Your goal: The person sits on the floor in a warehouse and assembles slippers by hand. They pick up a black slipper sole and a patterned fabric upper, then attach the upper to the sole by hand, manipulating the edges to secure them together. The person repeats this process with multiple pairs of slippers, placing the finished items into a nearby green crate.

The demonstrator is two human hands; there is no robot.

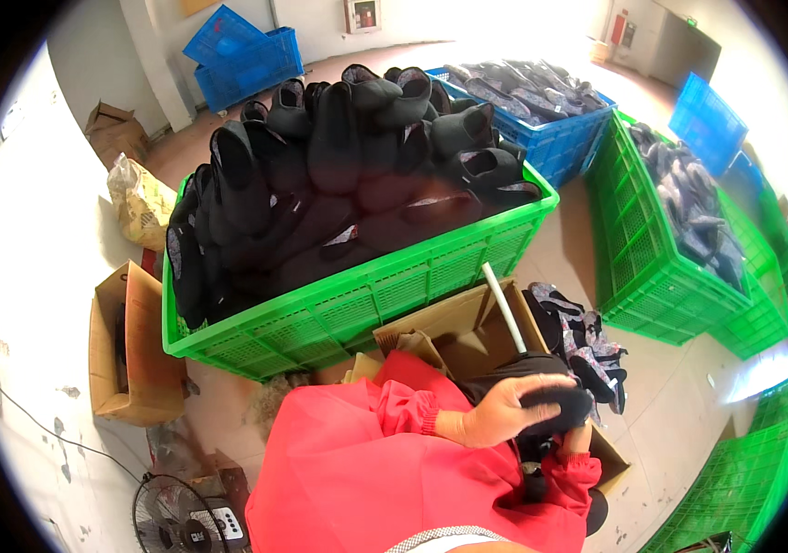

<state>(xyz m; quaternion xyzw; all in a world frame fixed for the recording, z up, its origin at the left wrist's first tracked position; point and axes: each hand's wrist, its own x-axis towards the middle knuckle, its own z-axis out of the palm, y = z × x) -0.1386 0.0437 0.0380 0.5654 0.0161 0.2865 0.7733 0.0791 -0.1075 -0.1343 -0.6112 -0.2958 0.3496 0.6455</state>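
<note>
A black shoe (558, 411) is between my hands, at the lower right of the view. My left hand (502, 412) lies across its top, thumb and fingers around the dark material. From below, my right hand (578, 437) holds the same shoe, with most of its fingers hidden behind it. Just beyond the hands, a white rod (504, 309) slants up from more dark material. An open cardboard box (477, 341) stands in front of me, partly covered by my red sleeves.
A green crate (357, 309) heaped with black shoes (334, 138) stands ahead. Patterned shoe pieces (587, 350) lie on the floor at right. More filled crates, a green one (629, 240) and a blue one (560, 147), stand beyond. A fan (177, 521) and a carton (150, 346) are at left.
</note>
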